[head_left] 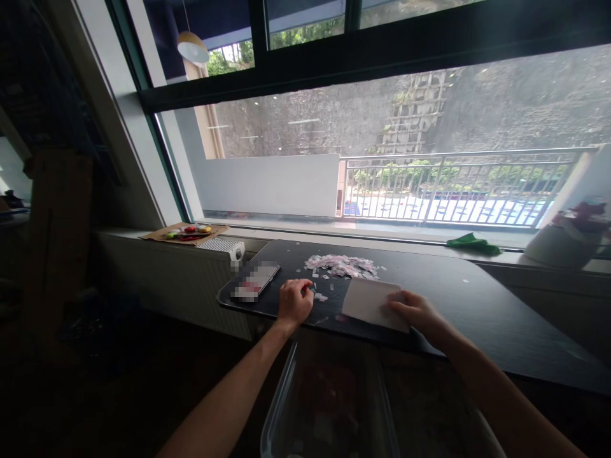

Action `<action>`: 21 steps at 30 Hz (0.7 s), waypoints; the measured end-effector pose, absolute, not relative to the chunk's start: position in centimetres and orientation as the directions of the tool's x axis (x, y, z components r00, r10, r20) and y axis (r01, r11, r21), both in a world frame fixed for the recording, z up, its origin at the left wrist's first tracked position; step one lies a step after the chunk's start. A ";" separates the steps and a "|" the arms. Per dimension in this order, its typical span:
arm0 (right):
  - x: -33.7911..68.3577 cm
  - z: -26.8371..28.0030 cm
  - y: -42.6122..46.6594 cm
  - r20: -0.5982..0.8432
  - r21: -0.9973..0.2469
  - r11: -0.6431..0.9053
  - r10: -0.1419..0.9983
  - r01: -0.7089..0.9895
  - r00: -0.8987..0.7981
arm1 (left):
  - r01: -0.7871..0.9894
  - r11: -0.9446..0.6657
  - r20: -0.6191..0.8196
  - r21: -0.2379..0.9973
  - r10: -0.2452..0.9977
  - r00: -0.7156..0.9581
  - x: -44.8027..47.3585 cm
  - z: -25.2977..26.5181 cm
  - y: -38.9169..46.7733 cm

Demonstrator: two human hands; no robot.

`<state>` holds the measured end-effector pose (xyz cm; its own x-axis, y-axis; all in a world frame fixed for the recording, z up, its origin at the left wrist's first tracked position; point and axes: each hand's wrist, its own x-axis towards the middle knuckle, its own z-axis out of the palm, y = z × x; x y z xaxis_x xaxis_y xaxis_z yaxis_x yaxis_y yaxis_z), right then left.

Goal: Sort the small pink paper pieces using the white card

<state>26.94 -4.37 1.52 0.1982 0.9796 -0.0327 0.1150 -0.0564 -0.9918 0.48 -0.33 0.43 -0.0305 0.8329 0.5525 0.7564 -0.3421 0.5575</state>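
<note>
Nearest, below the table's front edge, a clear bin (389,413) is standing between the forearms, its contents showing too dim to name. Above it, the left hand (296,300) is hovering over or resting on the near edge of the dark table (453,305); its fingers are curling inward, nearly closed, and I am not managing to tell whether anything is sitting in them. A few loose scraps (321,297) are lying just beside its fingertips. The right hand (414,308) is pinching the right side of a white sheet (367,302), thumb over the top, the other fingers mostly hiding from view; the grip is closing down to the sheet's thickness. The sheet is spanning the near part of the table, right of the left hand; whether it is lying flat or lifting slightly is not showing. To the left, near the table's corner, a phone (260,280) is lying, partly blurring out. Just beyond the sheet, a pile (341,265) of pale pinkish scraps is spreading, strays scattering around it. Farther, a radiator (191,277) is standing at left, and colourful items (191,230) are resting on cardboard above. A green cloth (472,243) is lying on the sill at right. Outside the window, a railing (453,191) is running before greenery, a stone wall (344,121) rising behind.
</note>
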 end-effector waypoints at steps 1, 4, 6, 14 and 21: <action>26.9 1.4 -4.4 -0.043 -0.992 -0.064 0.983 0.110 0.179 | 0.757 -0.342 0.552 0.556 0.833 -0.029 0.5 0.4 -0.3; 26.6 1.5 -4.3 -0.093 -0.990 -0.104 0.990 0.094 0.111 | 0.761 -0.339 0.547 0.553 0.837 -0.024 0.5 0.4 -0.4; 26.4 1.7 -4.4 -0.123 -0.988 -0.128 0.990 0.082 0.066 | 0.762 -0.338 0.544 0.552 0.839 -0.022 0.5 0.5 -0.4; 25.9 2.2 -5.4 -0.122 -0.991 -0.124 0.992 0.052 0.034 | 0.759 -0.340 0.544 0.556 0.839 -0.023 0.5 0.5 -0.4; 25.2 2.7 -6.4 -0.105 -0.992 -0.106 0.994 0.074 0.016 | 0.760 -0.341 0.546 0.554 0.838 -0.022 0.4 0.4 -0.3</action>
